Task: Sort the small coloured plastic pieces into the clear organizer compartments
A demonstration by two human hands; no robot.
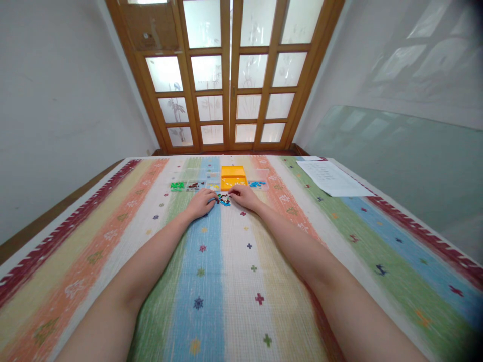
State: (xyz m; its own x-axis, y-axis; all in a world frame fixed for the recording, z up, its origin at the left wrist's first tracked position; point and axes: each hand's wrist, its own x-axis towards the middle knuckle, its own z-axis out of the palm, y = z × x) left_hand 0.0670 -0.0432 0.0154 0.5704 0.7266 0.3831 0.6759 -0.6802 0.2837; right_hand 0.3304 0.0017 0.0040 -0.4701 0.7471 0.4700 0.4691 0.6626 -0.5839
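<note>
A small pile of mixed coloured pieces (224, 200), with blue, brown, green and white among them, lies on the striped cloth between my hands. My left hand (203, 203) rests at the pile's left edge, fingers curled together against the pieces. On the other side my right hand (243, 196) has its thumb and fingertips pinched close at the pile's right edge. Whatever either hand grips is too small to name. Just behind them stands an open yellow box (233, 171) holding small pale pieces.
Clear plastic compartments flank the yellow box, holding green pieces (177, 185), brown pieces (193, 185), yellow pieces (214, 186) and blue pieces (257, 184). A printed paper sheet (332, 178) lies at the table's back right. Wooden glazed doors (231, 94) stand beyond the table.
</note>
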